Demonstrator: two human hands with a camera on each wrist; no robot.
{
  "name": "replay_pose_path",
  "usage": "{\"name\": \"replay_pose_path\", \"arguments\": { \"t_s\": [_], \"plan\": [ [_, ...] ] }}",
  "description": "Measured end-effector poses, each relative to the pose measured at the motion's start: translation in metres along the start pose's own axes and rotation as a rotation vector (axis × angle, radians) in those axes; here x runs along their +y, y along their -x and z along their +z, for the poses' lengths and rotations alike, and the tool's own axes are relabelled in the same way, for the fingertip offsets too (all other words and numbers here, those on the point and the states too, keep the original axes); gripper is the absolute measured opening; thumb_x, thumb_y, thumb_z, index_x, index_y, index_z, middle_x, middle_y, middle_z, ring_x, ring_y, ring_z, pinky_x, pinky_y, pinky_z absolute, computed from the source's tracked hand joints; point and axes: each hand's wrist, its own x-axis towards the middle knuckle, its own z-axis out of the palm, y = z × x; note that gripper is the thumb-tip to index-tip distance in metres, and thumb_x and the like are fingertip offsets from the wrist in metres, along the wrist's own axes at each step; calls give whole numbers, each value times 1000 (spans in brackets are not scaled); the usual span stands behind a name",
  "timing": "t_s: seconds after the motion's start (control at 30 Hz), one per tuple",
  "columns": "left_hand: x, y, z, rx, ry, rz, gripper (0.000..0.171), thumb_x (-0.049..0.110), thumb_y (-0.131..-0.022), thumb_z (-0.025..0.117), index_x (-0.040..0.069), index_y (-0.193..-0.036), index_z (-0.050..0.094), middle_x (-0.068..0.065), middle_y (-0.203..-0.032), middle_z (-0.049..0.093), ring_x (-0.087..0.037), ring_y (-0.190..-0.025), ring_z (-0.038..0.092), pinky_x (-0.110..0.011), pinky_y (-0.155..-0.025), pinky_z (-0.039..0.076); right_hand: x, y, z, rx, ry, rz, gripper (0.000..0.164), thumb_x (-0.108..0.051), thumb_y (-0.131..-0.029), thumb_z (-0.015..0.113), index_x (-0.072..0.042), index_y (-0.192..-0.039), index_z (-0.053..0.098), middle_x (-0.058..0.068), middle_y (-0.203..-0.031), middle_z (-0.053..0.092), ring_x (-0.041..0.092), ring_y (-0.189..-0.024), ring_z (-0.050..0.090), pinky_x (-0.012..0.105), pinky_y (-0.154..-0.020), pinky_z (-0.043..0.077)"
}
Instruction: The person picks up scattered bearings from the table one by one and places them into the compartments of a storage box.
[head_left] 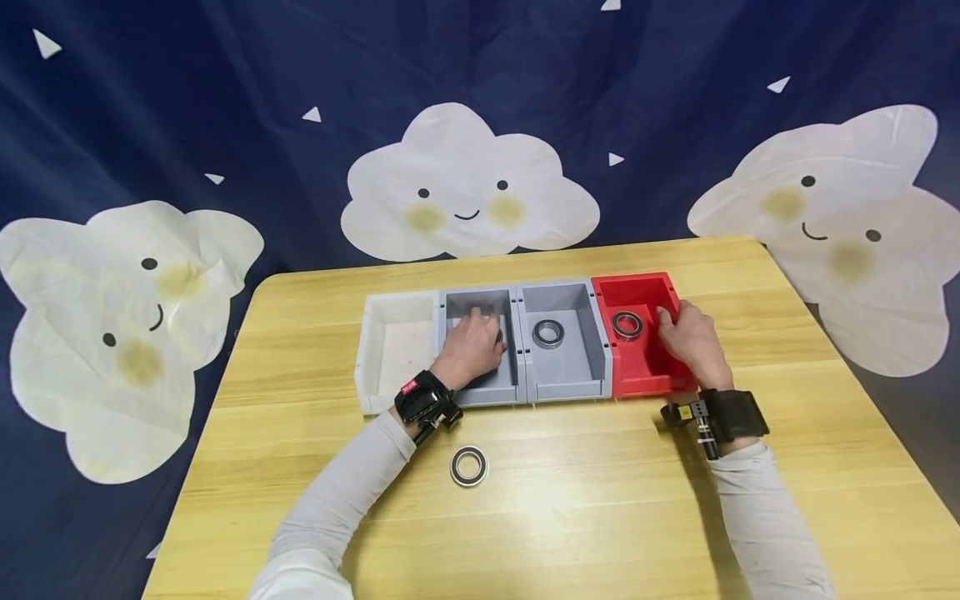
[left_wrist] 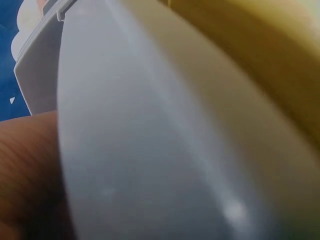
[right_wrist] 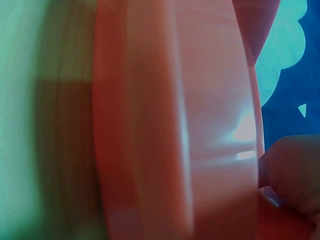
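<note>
My left hand (head_left: 472,346) reaches down into the dark grey bin (head_left: 491,392). Its fingers are curled round a ball bearing (head_left: 499,335), of which only a dark bit of edge shows beside the fingertips. In the left wrist view the bin's front wall (left_wrist: 130,125) covers most of this hand. At the far right, my right hand (head_left: 693,337) grips the side wall of the red bin (head_left: 648,387), thumb on the inner side. A second bearing (head_left: 627,325) lies in that red bin, left of the thumb. The right wrist view shows part of the hand (right_wrist: 295,170) past the red front wall.
Left of the dark grey bin stands a white bin (head_left: 362,367). Between the dark grey and red bins, a light grey bin (head_left: 570,389) holds a bearing (head_left: 548,334). Another bearing (head_left: 468,466) lies on the wooden table (head_left: 585,500) in front of the row. A cloud-patterned curtain (head_left: 645,67) hangs behind.
</note>
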Motion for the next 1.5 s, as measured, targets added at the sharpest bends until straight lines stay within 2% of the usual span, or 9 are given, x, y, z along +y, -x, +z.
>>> {"name": "replay_pose_path", "arguments": {
  "t_s": [0.07, 0.2, 0.43, 0.63, 0.83, 1.0, 1.27, 1.4, 1.5],
  "plan": [
    [0, 1, -1, -4, 9, -15, 58, 33, -100, 64, -1, -145, 51, -28, -127, 57, -30, -88, 68, -38, -68, 61, 0, -1, 1, -5, -4, 4, 53, -33, -108, 39, 13, -134, 41, 30, -110, 55, 39, -96, 60, 48, -83, 57],
    [1, 4, -9, 10, 12, -39, 53, 35, -105, 53, 1, -146, 49, -29, -127, 56, -32, -87, 70, -40, -68, 61, 0, -1, 3, 4, 1, -7, 54, -34, -108, 39, 14, -132, 42, 30, -109, 55, 39, -95, 60, 47, -82, 57],
    [-2, 18, -46, 101, 84, -23, 43, 29, -107, 49, -3, -136, 56, -30, -125, 58, -29, -75, 68, -39, -58, 60, 1, -1, 2, 43, 21, -37, 53, -35, -108, 40, 15, -127, 45, 29, -104, 55, 39, -92, 59, 42, -74, 54],
    [-10, 41, -79, 232, 129, 9, 35, 26, -107, 48, -2, -121, 63, -23, -109, 62, -29, -76, 66, -41, -59, 59, 0, 0, -1, 1, 11, -2, 55, -35, -108, 39, 15, -131, 42, 30, -109, 54, 40, -95, 59, 45, -79, 55],
    [-17, 74, -92, 313, 89, 9, 36, 28, -105, 52, 0, -123, 67, -20, -109, 65, -30, -77, 68, -45, -57, 58, 0, 0, -2, -8, 3, 1, 54, -34, -108, 40, 14, -132, 40, 32, -113, 54, 41, -98, 59, 51, -86, 56],
    [-22, 104, -80, 330, 53, 60, 32, 25, -103, 56, 1, -116, 72, -14, -100, 67, -25, -76, 67, -41, -55, 57, 0, -1, -2, 2, 9, -10, 53, -33, -107, 40, 14, -131, 42, 31, -112, 54, 41, -97, 59, 51, -84, 56],
    [-22, 138, -42, 252, 17, 204, 20, 26, -95, 69, 6, -98, 74, -3, -87, 64, -14, -69, 58, -28, -52, 52, 1, 0, -2, 4, 10, -17, 53, -33, -108, 40, 15, -131, 41, 31, -111, 54, 41, -95, 59, 49, -82, 57],
    [-19, 153, -24, 242, 17, 264, 22, 28, -93, 71, 7, -98, 74, -1, -86, 62, -12, -68, 57, -24, -53, 50, 0, -1, 0, 8, 11, -16, 54, -33, -108, 40, 15, -132, 41, 32, -112, 55, 41, -95, 59, 52, -85, 57],
    [-16, 161, -12, 222, 44, 271, 25, 29, -91, 72, 7, -105, 73, -3, -92, 64, -13, -73, 60, -25, -56, 52, -1, 0, 0, 6, 9, -13, 54, -33, -108, 40, 15, -132, 41, 32, -112, 55, 42, -96, 59, 53, -86, 57]
  ]
}}
